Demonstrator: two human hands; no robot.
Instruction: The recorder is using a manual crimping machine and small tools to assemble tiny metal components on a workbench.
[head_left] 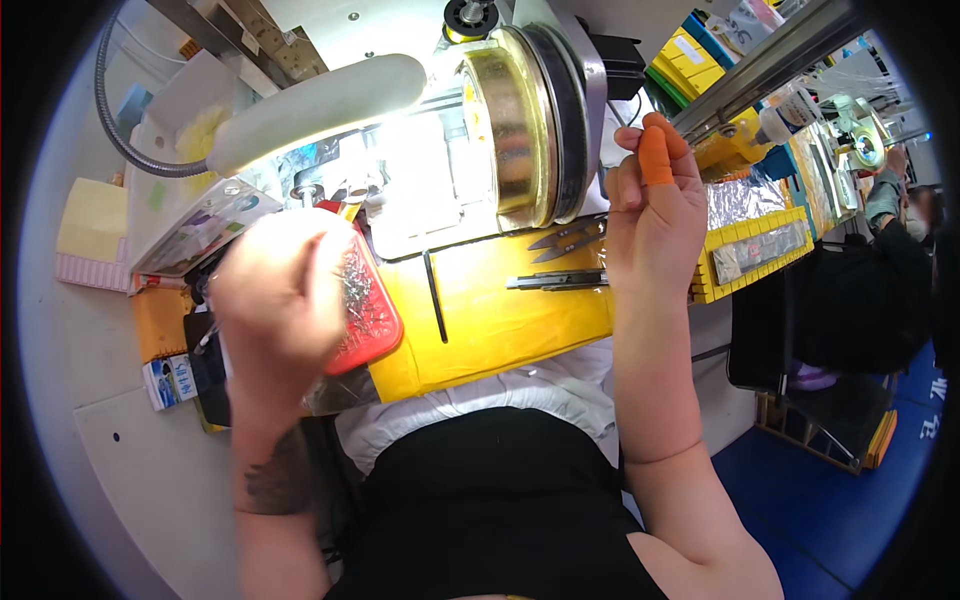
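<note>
My left hand (280, 290) is over the left edge of a red tray (388, 330) that holds many small metal pieces (358, 290). It is blurred by motion, its fingers curled; whatever they hold is hidden. To the right of the machine's round drum (510, 140), my right hand (655, 190) is raised with its fingers pressed together. An orange cover (655, 155) wraps one finger. Anything pinched there is too small to make out. Below that hand, thread snips (568, 240) and a dark slim tool (555, 281) lie on the yellow work surface (490, 350).
A lit lamp (320, 110) hangs above the machine's left side. On the yellow surface lies a black stick (435, 295). Yellow trays (755, 250) stand at the right, below a metal post (770, 65). Farther right, another person (850, 290) sits by a black chair (815, 395).
</note>
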